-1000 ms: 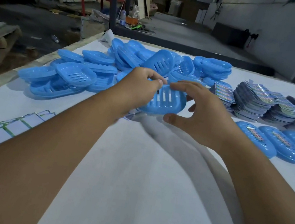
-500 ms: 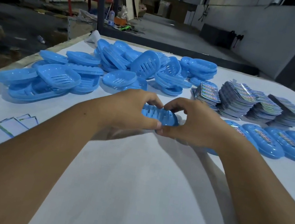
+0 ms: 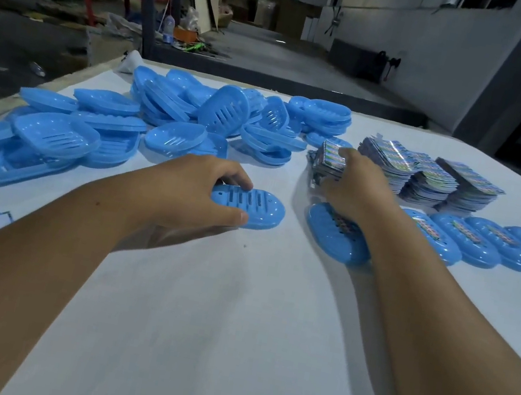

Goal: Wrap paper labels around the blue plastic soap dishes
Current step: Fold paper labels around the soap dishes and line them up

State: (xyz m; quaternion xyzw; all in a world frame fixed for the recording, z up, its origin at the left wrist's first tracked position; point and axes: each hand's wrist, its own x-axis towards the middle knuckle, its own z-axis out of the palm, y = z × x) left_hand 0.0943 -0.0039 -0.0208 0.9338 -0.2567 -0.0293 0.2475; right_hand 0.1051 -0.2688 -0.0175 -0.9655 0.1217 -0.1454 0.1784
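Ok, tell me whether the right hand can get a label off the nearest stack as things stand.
Probably yes. The right hand already rests on the nearest label stack, fingers at its top, with nothing between them. The left hand holds the soap dish well clear.

I see a loose dish pile (image 3: 168, 118) far left on the table (image 3: 228, 331), label stacks (image 3: 422, 177) far right, labelled dishes (image 3: 481, 241) before them.

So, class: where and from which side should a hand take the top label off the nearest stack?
Pinch the top label's near edge on the nearest label stack, coming from above and in front. The sheets lie flat and thin, and the right hand already reaches there.
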